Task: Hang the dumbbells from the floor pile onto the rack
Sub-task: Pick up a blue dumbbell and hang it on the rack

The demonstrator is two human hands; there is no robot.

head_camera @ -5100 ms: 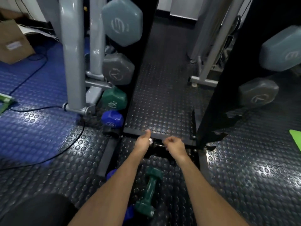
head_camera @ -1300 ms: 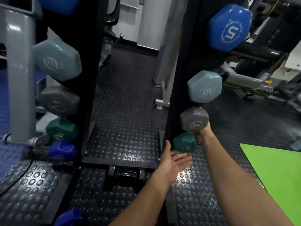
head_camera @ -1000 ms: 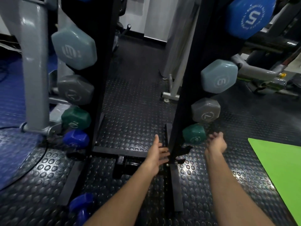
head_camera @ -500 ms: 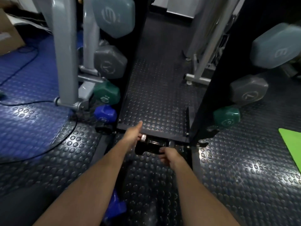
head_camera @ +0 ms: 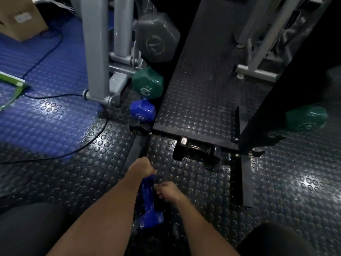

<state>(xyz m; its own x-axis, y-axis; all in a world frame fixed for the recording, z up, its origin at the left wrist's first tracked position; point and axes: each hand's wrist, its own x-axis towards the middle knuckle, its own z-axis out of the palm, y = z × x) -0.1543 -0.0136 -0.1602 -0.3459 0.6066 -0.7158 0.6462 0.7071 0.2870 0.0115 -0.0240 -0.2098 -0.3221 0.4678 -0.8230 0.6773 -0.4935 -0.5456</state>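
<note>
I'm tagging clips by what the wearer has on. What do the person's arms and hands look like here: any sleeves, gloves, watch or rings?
Both forearms are bare up to the bottom edge of the picture, so no sleeves show. The left hand and right hand are bare, without gloves. No watch, band or ring shows on either wrist or on the fingers in view. Dark clothing covers the knees at the lower corners.

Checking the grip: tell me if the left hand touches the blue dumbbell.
Touching. The head view shows the left hand gripping the blue dumbbell at its upper end.
</note>
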